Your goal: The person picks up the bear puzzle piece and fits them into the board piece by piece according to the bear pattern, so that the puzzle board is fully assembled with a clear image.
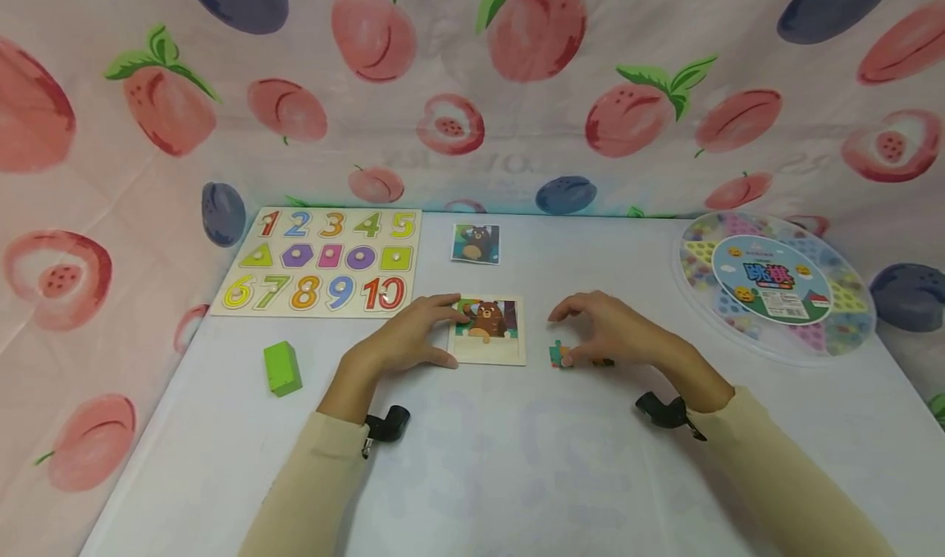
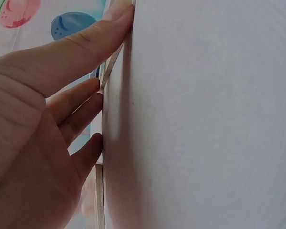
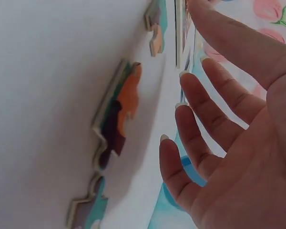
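Near the middle of the table lies a wooden jigsaw puzzle tray (image 1: 487, 353), its upper part filled with a brown bear picture and its lower part bare. My left hand (image 1: 408, 333) holds the tray's left side, thumb at the lower corner and fingers by the upper edge. To the right, my right hand (image 1: 616, 331) hovers with fingers spread and bent over loose puzzle pieces (image 1: 556, 353). The right wrist view shows an orange and dark piece (image 3: 115, 114) among others lying flat; nothing appears between thumb and fingers, though the thumb tip is partly cut off.
Behind the tray lies a small bear picture card (image 1: 476, 244). A number and shape board (image 1: 317, 260) is at the back left, with a green block (image 1: 282, 368) in front of it. At the back right sits a round transparent game box (image 1: 775, 282).
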Action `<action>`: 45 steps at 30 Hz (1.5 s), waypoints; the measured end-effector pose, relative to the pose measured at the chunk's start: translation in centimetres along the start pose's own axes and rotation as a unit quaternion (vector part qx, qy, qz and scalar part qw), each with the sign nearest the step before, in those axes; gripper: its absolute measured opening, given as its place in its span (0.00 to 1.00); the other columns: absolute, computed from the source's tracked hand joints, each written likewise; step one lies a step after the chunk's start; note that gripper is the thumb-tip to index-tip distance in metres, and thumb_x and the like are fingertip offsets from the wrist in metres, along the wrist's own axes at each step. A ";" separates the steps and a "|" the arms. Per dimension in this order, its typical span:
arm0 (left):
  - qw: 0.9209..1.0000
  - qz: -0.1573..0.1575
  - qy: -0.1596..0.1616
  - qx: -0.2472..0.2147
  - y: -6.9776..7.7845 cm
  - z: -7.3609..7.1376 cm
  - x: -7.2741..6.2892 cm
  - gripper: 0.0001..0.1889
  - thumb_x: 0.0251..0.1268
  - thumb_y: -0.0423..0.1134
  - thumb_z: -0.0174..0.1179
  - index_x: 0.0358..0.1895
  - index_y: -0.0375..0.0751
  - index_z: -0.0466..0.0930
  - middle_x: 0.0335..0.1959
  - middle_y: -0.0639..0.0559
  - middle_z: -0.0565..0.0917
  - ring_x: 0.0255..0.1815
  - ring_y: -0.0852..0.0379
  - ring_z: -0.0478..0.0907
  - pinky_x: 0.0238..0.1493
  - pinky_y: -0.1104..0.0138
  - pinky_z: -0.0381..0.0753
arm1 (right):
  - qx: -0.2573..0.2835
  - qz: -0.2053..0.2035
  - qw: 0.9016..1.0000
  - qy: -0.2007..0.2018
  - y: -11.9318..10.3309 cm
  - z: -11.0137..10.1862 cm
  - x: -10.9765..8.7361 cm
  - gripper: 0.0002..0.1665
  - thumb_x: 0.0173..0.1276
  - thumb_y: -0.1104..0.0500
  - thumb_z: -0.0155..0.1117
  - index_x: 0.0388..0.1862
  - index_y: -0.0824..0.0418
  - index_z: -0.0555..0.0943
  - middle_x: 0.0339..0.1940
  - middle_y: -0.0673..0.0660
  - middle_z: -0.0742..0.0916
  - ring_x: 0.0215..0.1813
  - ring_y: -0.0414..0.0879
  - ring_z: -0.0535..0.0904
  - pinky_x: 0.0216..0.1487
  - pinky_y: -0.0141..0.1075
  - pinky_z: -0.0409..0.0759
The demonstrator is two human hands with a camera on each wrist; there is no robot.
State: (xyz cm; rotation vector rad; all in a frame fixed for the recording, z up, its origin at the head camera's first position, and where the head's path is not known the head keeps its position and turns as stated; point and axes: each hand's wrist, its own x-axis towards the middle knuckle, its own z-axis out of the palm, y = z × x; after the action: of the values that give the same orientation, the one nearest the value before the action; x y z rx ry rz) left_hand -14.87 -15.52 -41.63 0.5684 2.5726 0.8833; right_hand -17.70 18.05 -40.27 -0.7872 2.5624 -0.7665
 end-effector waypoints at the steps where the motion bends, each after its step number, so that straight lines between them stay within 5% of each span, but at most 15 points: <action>1: 1.000 0.000 0.000 -0.001 0.0 0.0 0.0 0.33 0.55 0.44 0.77 0.67 0.48 0.79 0.82 0.48 0.62 0.84 0.42 0.56 0.83 0.46 0.59 | 0.000 -0.001 1.000 -0.001 0.1 0.1 -0.1 0.32 0.52 0.54 0.84 0.56 0.58 0.83 0.56 0.55 0.88 0.61 0.54 0.77 0.66 0.54 0.76; 20: 1.000 -0.005 -0.007 -0.013 -0.3 0.2 0.1 0.32 0.57 0.45 0.76 0.67 0.49 0.78 0.83 0.51 0.59 0.85 0.44 0.53 0.84 0.46 0.57 | 0.002 -0.014 1.000 -0.004 0.2 1.2 -0.6 0.19 0.51 0.58 0.84 0.42 0.51 0.87 0.44 0.46 0.89 0.51 0.46 0.74 0.56 0.40 0.73; 33: 1.000 -0.010 -0.016 -0.022 -0.1 0.3 -0.1 0.32 0.60 0.43 0.74 0.69 0.49 0.76 0.84 0.50 0.57 0.86 0.45 0.51 0.85 0.47 0.55 | 0.004 -0.008 1.000 -0.002 0.4 1.5 -0.5 0.15 0.54 0.56 0.82 0.40 0.49 0.88 0.42 0.44 0.89 0.50 0.44 0.77 0.56 0.41 0.76; 45: 1.000 -0.012 -0.019 -0.017 0.0 0.3 -0.1 0.33 0.60 0.44 0.74 0.70 0.49 0.75 0.85 0.50 0.56 0.86 0.45 0.51 0.85 0.47 0.55 | 0.089 -0.030 0.995 0.024 -0.9 0.8 0.1 0.15 0.59 0.62 0.78 0.44 0.55 0.86 0.46 0.53 0.88 0.44 0.43 0.86 0.41 0.30 0.87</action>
State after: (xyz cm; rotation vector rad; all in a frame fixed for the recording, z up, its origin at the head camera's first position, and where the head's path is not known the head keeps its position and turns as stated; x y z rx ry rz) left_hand -14.66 -15.42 -41.84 0.5377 2.5197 0.8989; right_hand -17.10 17.06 -40.41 -0.8006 2.4777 -1.0278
